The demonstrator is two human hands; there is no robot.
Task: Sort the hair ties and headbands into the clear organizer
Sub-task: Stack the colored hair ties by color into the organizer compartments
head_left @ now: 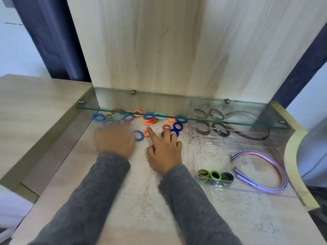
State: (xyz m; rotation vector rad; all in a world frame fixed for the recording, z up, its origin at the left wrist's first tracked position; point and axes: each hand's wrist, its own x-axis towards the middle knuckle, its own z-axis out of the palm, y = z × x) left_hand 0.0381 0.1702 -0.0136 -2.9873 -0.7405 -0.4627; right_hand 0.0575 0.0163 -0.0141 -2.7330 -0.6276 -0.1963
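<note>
over on the left, the person's left hand (pixel 115 138) lies palm down at the near edge of the loose hair ties (pixel 138 135), probably corralling them so they stay put; it's smeared with blur, so i can't tell whether the fingers are flat or pinching one. the ties are scattered across the lace mat (pixel 145 200) and back under the glass shelf (pixel 230 122), still unsorted: i count close to twenty in blue, teal, orange, red and olive, though the shelf edge and the blur hide a few. next, the right hand (pixel 164 149) has its forefinger stretched out with the tip by an orange tie (pixel 146 133), likely singling it out, while the other fingers bend with their tips down by a dark blue tie (pixel 177 125); it seems released, clasping nothing i can see. to the right stands the clear organizer (pixel 196 161), near that hand, so i'd guess each drop is a short reach. its near compartment holds three greenish ties (pixel 215 175) lined along the front wall and a bundle of pastel headbands (pixel 265 154), three or four, laid together. the far compartment holds dark ring ties (pixel 220 129), two plainly and perhaps two more seen through the glass, beside one dark headband (pixel 256 137).
</note>
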